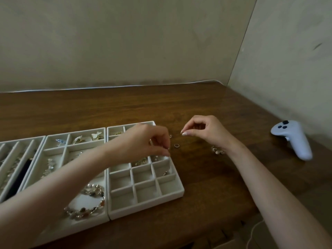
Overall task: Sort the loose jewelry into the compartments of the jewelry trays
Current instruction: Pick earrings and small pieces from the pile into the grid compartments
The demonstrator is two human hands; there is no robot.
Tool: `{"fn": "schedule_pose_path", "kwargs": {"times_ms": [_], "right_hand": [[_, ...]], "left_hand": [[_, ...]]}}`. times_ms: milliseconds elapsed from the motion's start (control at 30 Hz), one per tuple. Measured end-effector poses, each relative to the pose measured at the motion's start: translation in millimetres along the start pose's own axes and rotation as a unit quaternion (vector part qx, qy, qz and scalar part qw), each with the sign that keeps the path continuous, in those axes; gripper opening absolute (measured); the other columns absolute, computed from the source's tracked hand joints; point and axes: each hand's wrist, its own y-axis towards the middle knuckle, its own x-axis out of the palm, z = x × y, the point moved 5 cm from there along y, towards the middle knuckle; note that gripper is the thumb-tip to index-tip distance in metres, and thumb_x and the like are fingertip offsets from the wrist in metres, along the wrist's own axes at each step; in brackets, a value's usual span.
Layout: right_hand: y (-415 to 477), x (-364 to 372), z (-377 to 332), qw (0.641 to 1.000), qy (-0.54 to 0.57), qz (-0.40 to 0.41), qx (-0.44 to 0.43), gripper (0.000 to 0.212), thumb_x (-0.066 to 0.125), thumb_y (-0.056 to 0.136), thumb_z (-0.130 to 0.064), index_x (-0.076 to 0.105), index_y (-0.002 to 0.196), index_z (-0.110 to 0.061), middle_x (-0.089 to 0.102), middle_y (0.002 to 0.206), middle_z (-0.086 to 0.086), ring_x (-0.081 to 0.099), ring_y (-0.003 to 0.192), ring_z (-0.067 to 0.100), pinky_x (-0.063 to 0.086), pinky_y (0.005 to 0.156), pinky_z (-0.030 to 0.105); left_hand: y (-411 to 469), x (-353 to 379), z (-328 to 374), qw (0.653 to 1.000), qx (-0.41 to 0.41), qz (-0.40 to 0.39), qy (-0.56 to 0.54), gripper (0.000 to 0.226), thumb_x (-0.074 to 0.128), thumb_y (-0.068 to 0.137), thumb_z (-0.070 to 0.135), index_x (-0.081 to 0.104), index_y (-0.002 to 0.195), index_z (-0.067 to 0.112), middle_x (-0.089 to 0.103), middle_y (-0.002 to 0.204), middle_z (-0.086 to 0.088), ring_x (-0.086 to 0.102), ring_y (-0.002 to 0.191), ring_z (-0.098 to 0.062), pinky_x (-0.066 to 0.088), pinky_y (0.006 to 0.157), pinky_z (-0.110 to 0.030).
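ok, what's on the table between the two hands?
Head view: one small ring lies on the wooden table between left hand and right hand.

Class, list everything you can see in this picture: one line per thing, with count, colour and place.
jewelry trays: three, white, side by side, table's left
beaded bracelets: a pile, pearl and brown, near compartment of the middle tray
butterfly pieces: a few, gold and white, far compartments of the middle tray
ring: one, silvery, loose on the table between the hands
jewelry cluster: one, pale, on the table by the right wrist
controller: one, white, far right of the table
table: one, dark brown wood
left hand: fingers curled, over the right tray
right hand: fingers curled, above the table
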Motion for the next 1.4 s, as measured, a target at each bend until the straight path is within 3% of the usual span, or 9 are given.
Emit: {"fn": "schedule_pose_path", "kwargs": {"times_ms": [200, 300, 400, 567, 767, 933, 1100, 1267, 1400], "right_hand": [[1, -3, 6, 0.999, -0.038, 0.015, 0.017, 0.004, 0.073, 0.079, -0.02, 0.071, 0.081, -0.022, 0.067, 0.085, -0.01, 0.06, 0.082, -0.002, 0.043, 0.072, 0.015], [1, 2, 7, 0.998, -0.055, -0.025, 0.022, 0.007, 0.075, 0.077, -0.02, 0.073, 0.083, -0.023, 0.066, 0.088, -0.01, 0.058, 0.082, -0.003, 0.043, 0.07, 0.012], [1, 14, 6, 0.993, -0.093, -0.068, 0.017, 0.014, 0.076, 0.075, -0.024, 0.073, 0.089, -0.025, 0.063, 0.091, -0.012, 0.053, 0.079, -0.008, 0.039, 0.067, 0.01], [1, 21, 2, 0.99, -0.115, -0.079, 0.007, 0.017, 0.077, 0.074, -0.025, 0.072, 0.091, -0.026, 0.06, 0.09, -0.013, 0.049, 0.078, -0.009, 0.037, 0.068, 0.012], [3, 28, -6, 0.984, -0.146, -0.101, 0.0, 0.01, 0.073, 0.078, -0.022, 0.068, 0.085, -0.028, 0.06, 0.093, -0.015, 0.052, 0.092, 0.001, 0.043, 0.085, 0.024], [2, 30, -7, 0.976, -0.186, -0.113, -0.013, 0.01, 0.071, 0.081, -0.024, 0.064, 0.086, -0.03, 0.057, 0.092, -0.014, 0.053, 0.087, 0.003, 0.049, 0.081, 0.028], [1, 30, -11, 0.973, -0.205, -0.096, -0.051, 0.008, 0.068, 0.083, -0.028, 0.067, 0.09, -0.026, 0.058, 0.09, -0.013, 0.053, 0.082, 0.003, 0.044, 0.075, 0.02], [1, 31, -13, 0.969, -0.225, -0.08, -0.066, 0.004, 0.067, 0.084, -0.027, 0.068, 0.087, -0.029, 0.058, 0.084, -0.018, 0.051, 0.083, -0.002, 0.038, 0.084, 0.022], [-3, 28, -25, 0.996, -0.039, -0.061, -0.043, 0.004, 0.066, 0.085, -0.022, 0.069, 0.087, -0.021, 0.063, 0.085, -0.009, 0.058, 0.083, 0.003, 0.047, 0.079, 0.02]], "left_hand": [[-18, 16, -2, 0.998, 0.052, -0.038, 0.021, 0.007, 0.066, 0.079, 0.034, 0.063, 0.086, 0.033, 0.057, 0.095, 0.017, 0.053, 0.091, -0.001, 0.048, 0.076, -0.022], [-20, 15, -6, 0.996, 0.07, -0.029, 0.043, 0.009, 0.063, 0.077, 0.043, 0.061, 0.086, 0.04, 0.051, 0.102, 0.02, 0.048, 0.1, -0.001, 0.047, 0.081, -0.026], [-21, 13, -8, 0.998, 0.06, -0.022, 0.015, 0.02, 0.059, 0.075, 0.053, 0.061, 0.09, 0.04, 0.052, 0.099, 0.021, 0.051, 0.097, -0.002, 0.047, 0.078, -0.021], [-18, 0, -9, 0.995, 0.035, 0.088, -0.016, 0.008, 0.064, 0.081, 0.031, 0.065, 0.088, 0.026, 0.059, 0.087, 0.015, 0.056, 0.081, -0.002, 0.044, 0.065, -0.011], [-18, -6, -15, 0.984, 0.001, 0.178, -0.028, 0.004, 0.063, 0.084, 0.019, 0.065, 0.088, 0.018, 0.06, 0.088, 0.011, 0.056, 0.076, -0.006, 0.043, 0.065, -0.013], [-5, -5, -14, 0.987, -0.017, 0.161, 0.009, 0.003, 0.062, 0.086, 0.022, 0.063, 0.089, 0.021, 0.059, 0.088, 0.013, 0.054, 0.075, -0.001, 0.041, 0.063, -0.011], [5, -3, -15, 0.988, -0.028, 0.146, 0.03, 0.006, 0.062, 0.086, 0.021, 0.062, 0.092, 0.02, 0.06, 0.093, 0.008, 0.054, 0.079, -0.003, 0.045, 0.066, -0.016], [7, 3, -16, 0.989, -0.035, 0.13, 0.058, 0.012, 0.063, 0.085, 0.021, 0.061, 0.097, 0.02, 0.061, 0.096, 0.007, 0.057, 0.083, -0.007, 0.05, 0.072, -0.025], [6, 7, -17, 0.988, -0.041, 0.141, 0.05, 0.016, 0.064, 0.083, 0.024, 0.059, 0.098, 0.021, 0.059, 0.094, 0.01, 0.057, 0.082, -0.008, 0.052, 0.072, -0.029]]}}
